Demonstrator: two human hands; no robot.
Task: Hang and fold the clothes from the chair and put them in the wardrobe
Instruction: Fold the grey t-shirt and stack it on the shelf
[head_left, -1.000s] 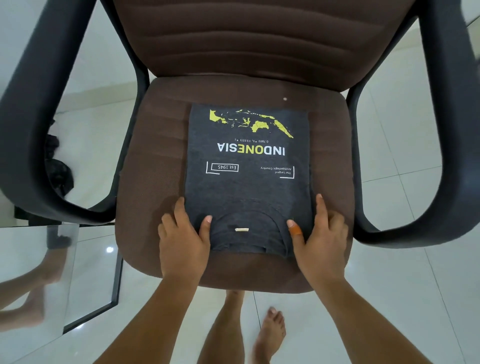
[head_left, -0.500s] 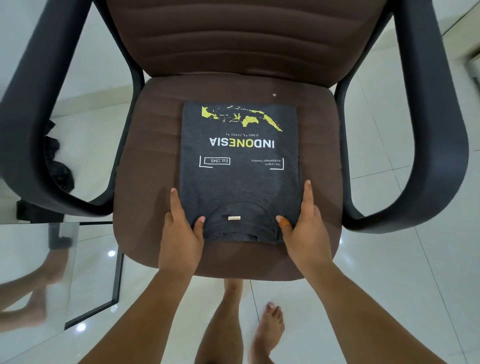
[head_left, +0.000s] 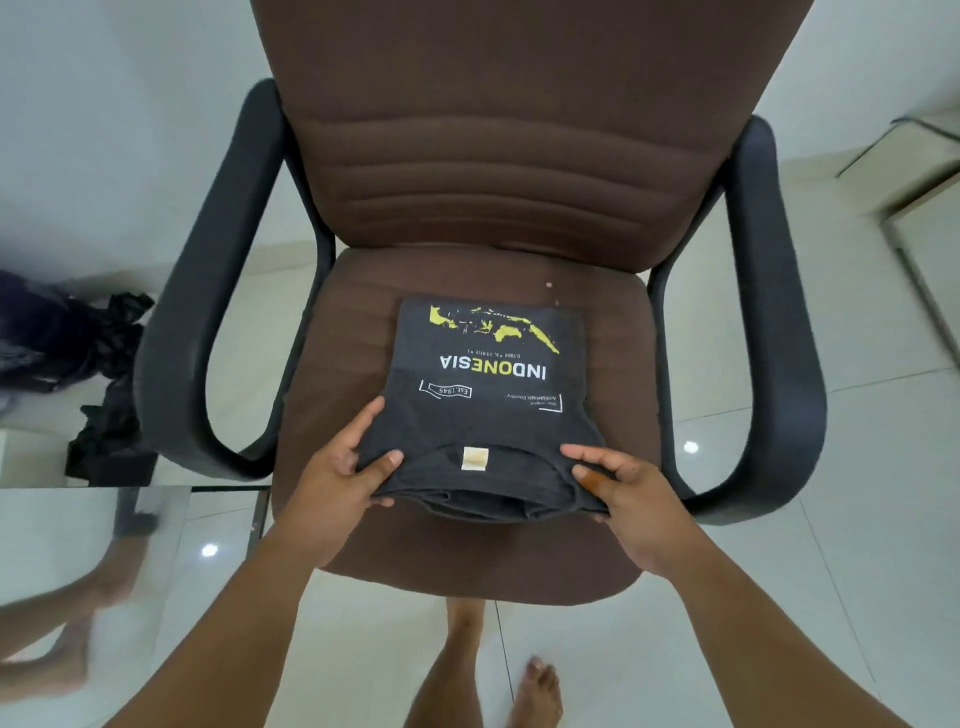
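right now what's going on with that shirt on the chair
A person is picking up a folded dark T-shirt from the brown seat of an office chair. The left hand and right hand each grip a near corner at the collar end, thumbs on top. The near edge is lifted off the seat; the far end, with the yellow map print, lies flat on the cushion.

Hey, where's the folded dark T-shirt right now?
The folded dark T-shirt lies mid-frame on the brown chair seat, its near collar edge gripped by the left hand and right hand.
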